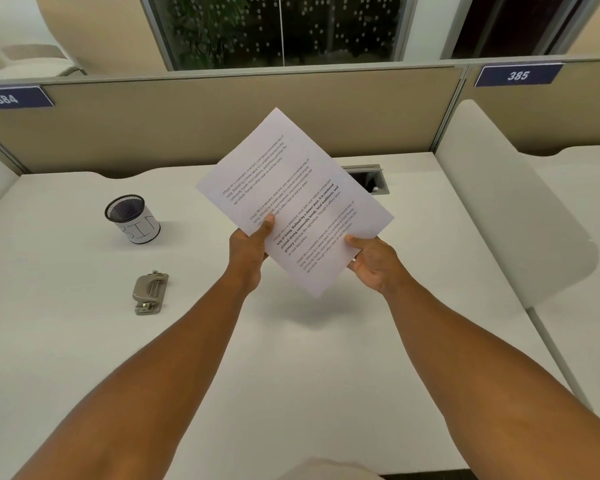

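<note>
A white printed sheet of paper [291,188] is held up above the white desk [291,358], tilted with one corner pointing away. My left hand [250,251] pinches its lower left edge, thumb on top of the print. My right hand [373,261] pinches the lower right edge the same way, thumb on the page and fingers hidden behind it. Whether it is one sheet or a thin stack cannot be told.
A black mesh cup [132,218] with a white label stands at the left. A grey metal hole punch [149,292] lies nearer to me. A cable hatch [369,180] sits behind the paper. A beige partition [187,123] bounds the back, a white divider [499,209] the right.
</note>
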The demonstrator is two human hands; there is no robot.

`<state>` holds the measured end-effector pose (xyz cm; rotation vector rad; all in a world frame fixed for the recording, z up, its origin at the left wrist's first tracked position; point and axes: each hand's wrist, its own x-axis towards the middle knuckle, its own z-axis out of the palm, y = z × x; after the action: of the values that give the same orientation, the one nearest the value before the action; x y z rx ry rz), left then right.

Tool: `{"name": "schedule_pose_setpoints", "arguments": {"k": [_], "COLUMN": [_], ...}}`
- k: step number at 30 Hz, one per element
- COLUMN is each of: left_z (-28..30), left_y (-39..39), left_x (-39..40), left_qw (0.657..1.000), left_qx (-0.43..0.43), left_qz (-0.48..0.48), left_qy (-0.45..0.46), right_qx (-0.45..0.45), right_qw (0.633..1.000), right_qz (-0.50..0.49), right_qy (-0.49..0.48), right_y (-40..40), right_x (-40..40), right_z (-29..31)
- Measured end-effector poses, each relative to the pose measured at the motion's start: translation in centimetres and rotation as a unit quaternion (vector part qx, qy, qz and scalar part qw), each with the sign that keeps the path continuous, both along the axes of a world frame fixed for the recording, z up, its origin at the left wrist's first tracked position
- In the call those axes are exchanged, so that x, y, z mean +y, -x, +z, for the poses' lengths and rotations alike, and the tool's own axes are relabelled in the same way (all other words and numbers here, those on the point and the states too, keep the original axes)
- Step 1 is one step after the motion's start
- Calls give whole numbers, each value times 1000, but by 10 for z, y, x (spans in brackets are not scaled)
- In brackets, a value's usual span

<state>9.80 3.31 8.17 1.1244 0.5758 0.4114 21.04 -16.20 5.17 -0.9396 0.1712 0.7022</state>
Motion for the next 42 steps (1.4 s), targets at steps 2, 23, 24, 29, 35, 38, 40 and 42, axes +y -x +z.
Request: {"name": "schedule_pose_setpoints", "arguments": {"k": [2,23,24,29,35,38,40,42], "left_z": [1,-15,-16,-21,-28,-32,-33,-35], "left_y": [0,10,10,7,5,6,6,7], "left_x": [1,37,37,35,33,32,31,32], "left_qw": [1000,986,985,976,963,961,960,959], "left_qx": [0,76,80,110,143,152,159,170], "left_qz": [5,-114,-123,-165,-207,-212,-213,-203], "left_qy": [0,-93,-91,-91,-96,-90,-92,-102], "right_qx": [-11,-83,-85,-89,-83,-89,-98,-103], "right_qw": [999,971,970,964,960,956,952,951], "right_qz": [31,110,115,139,145,144,144,140], "right_qy": [30,195,195,209,226,239,251,257], "right_y": [1,-8,-8,-7,-6,-5,-5,-5], "right_x": [0,-21,-21,-18,-16,-17,-17,-16], "right_z": [-1,2,2,2,-3,-6,-8,-11]}}
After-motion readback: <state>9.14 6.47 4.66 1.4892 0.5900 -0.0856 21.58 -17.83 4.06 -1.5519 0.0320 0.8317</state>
